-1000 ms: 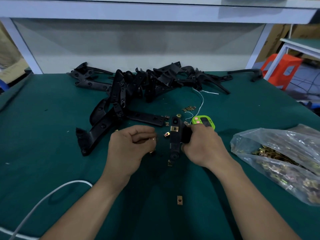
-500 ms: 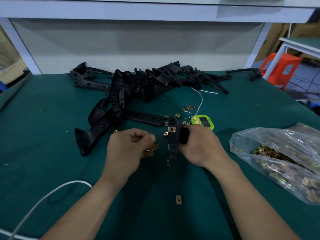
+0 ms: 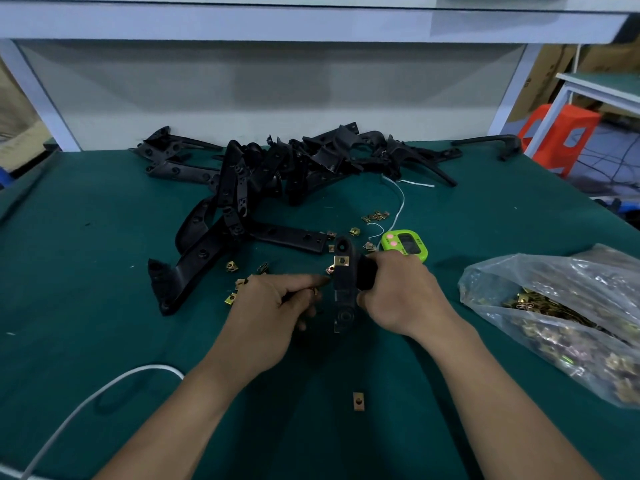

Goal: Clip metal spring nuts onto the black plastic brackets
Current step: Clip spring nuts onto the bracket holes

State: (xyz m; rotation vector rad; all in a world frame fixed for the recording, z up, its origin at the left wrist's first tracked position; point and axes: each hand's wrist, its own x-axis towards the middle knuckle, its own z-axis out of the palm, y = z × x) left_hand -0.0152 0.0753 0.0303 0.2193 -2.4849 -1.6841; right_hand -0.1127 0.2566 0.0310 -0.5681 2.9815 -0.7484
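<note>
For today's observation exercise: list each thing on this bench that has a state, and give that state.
Bracket, held up, clipped nut near its top.
Right hand, grips the bracket.
Left hand, pinches a loose nut.
Pile of brackets, lying untouched.
Bag, lying down, holding many nuts.
Lone nut, lying flat, unclipped.

— Any lettering we can read here?
— None. We note small marks beside the screen of the green timer [image 3: 404, 244], too tiny to make out. A dark mark on the cardboard box [image 3: 535, 81] is blurred too.
</note>
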